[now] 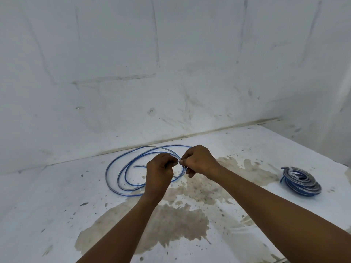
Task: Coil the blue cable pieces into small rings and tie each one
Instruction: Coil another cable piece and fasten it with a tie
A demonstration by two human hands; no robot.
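A long blue cable (114, 164) lies in loose wide loops on the white table (57, 196), near the back wall. My left hand (159, 171) and my right hand (199, 162) meet over the right side of the loops. Both hands pinch the cable between curled fingers, fingertips almost touching. The stretch of cable inside the hands is hidden. A finished coil (301, 181) of blue cable, bound with a pale tie, rests at the far right of the table.
A large brown stain (171, 224) spreads over the table below and right of my hands. A scuffed white wall (171, 73) rises right behind the table. The table's right edge runs near the finished coil.
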